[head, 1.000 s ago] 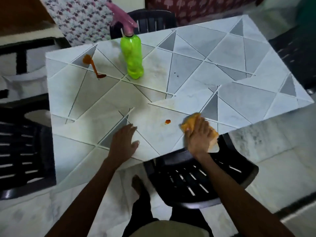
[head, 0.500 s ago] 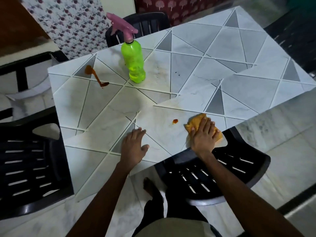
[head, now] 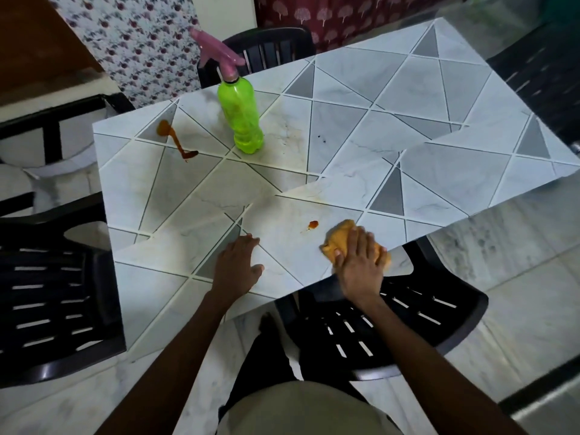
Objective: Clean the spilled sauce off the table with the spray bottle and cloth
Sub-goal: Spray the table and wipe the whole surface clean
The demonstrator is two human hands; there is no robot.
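Observation:
An orange cloth lies on the tiled table near its front edge, pressed flat under my right hand. Just left of the cloth is a small red sauce spot. A longer brown-red sauce streak sits at the far left of the table. The green spray bottle with a pink trigger head stands upright behind it, to the right of the streak. My left hand rests flat on the table with fingers apart, holding nothing.
Black plastic chairs stand around the table: one under my right arm, one at the left, one behind the bottle. The table's front edge runs just below both hands. Pale marble floor lies to the right.
My right hand has slid the cloth a little left toward the small sauce spot. My left hand has stayed flat on the table. The camera view has shifted.

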